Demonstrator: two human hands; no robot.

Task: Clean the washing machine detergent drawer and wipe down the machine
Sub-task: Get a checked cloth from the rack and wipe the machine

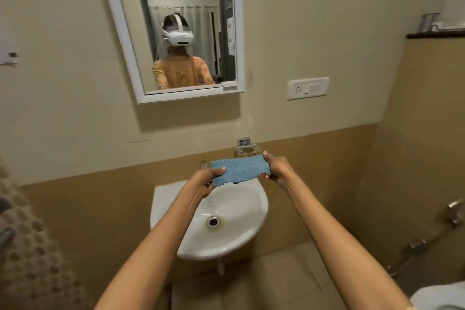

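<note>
Cloth [239, 171] between left hand [206, 180] and right hand [276, 167], above sink [161, 192]

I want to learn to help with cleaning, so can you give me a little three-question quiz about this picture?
1. True or false: the blue cloth lies inside the white sink.
2. Who holds the cloth? A) one hand B) both hands C) nobody
3. Fill in: on the wall above the sink hangs a ____.

Key:
1. False. It is held up over the sink.
2. B. The left hand and the right hand each grip one end.
3. mirror
</note>
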